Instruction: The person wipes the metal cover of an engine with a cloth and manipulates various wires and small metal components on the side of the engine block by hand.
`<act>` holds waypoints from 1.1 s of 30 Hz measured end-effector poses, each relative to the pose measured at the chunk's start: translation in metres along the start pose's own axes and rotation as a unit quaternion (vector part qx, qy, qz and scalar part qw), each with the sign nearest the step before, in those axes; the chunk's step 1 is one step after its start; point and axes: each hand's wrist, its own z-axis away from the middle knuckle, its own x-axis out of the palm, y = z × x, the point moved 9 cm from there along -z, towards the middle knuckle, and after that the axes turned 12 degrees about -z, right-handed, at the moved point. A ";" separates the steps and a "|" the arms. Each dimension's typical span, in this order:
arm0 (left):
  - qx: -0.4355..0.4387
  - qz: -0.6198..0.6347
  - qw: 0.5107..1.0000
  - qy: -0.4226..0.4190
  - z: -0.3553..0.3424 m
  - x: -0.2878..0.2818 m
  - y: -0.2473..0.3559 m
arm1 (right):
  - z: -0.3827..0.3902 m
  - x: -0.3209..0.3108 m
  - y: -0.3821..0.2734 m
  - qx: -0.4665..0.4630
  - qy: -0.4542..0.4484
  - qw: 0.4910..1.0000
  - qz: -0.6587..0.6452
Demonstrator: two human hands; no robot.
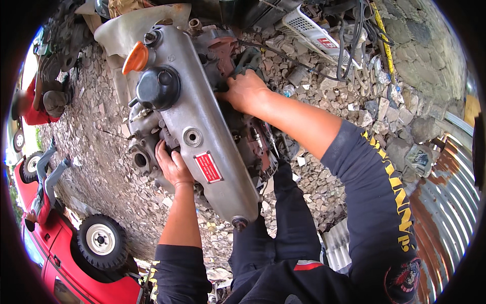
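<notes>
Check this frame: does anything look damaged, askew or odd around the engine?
The engine sits out on loose gravel, tilted. Rust shows on the block beside the grey valve cover. The left hand and right hand grip opposite sides. Nothing looks spilled.

This is an open-air vehicle repair yard, set up on rough ground and not inside a building. A grey cast-metal engine with a long valve cover (202, 116) sits at the centre, directly on a bed of loose grey crushed stone (106, 172). At 7 o'clock stands a red vehicle with a knobbly black tyre on a white wheel (101, 239). Rusty corrugated metal sheeting (445, 202) lies at 4 o'clock, and a rough stone wall (430, 50) rises at 2 o'clock. Tangled black cables and hoses (349, 35) and scattered scrap parts pile up near 1 o'clock.
</notes>
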 end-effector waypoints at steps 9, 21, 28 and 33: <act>0.012 -0.008 1.000 0.003 0.000 -0.004 -0.001 | -0.017 -0.001 0.012 0.003 -0.086 0.964 -0.252; 0.004 -0.008 1.000 -0.004 0.003 -0.007 -0.008 | -0.013 -0.005 -0.011 0.005 -0.136 0.981 -0.141; 0.013 0.000 1.000 0.000 0.002 -0.001 0.006 | -0.018 -0.003 0.008 -0.021 -0.152 0.951 -0.268; 0.010 -0.013 1.000 0.007 0.001 -0.005 -0.003 | -0.011 -0.006 -0.015 0.013 -0.200 0.964 -0.177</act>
